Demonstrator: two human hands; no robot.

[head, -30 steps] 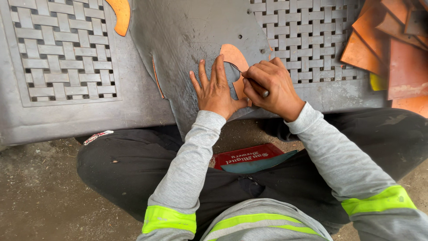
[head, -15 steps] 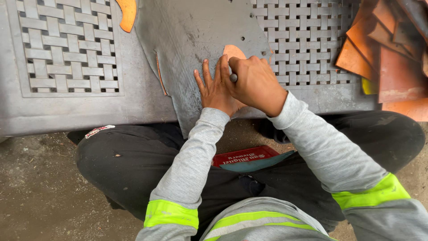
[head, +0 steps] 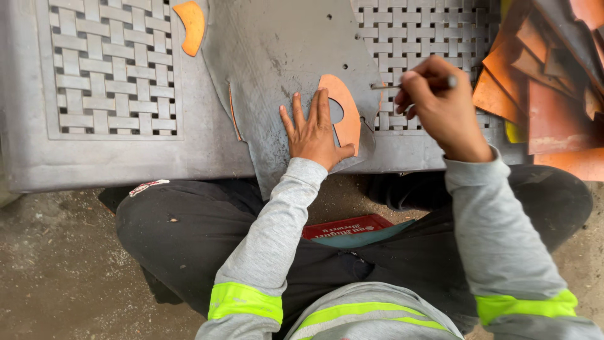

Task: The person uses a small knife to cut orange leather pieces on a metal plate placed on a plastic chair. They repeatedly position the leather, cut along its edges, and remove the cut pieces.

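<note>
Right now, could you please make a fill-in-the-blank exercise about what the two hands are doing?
1. The left hand presses flat on the orange ____.
2. The right hand grips a thin ____.
3. The template lies on a dark grey ____.
4. The sheet rests on a grey ____ table.

Missing words: template; pen; sheet; plastic

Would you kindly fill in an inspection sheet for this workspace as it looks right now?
Surface: grey plastic table with woven-pattern panels.
Job's things: dark grey sheet on the table; orange curved template lying on it.
Clutter: orange curved piece upper left; stack of orange sheets at right.
Grippers: left hand pressed flat on the template; right hand holds a thin metal scriber, lifted off the template.
Cables: nothing seen.
Surroundings: dirt floor; red crate beneath.
</note>
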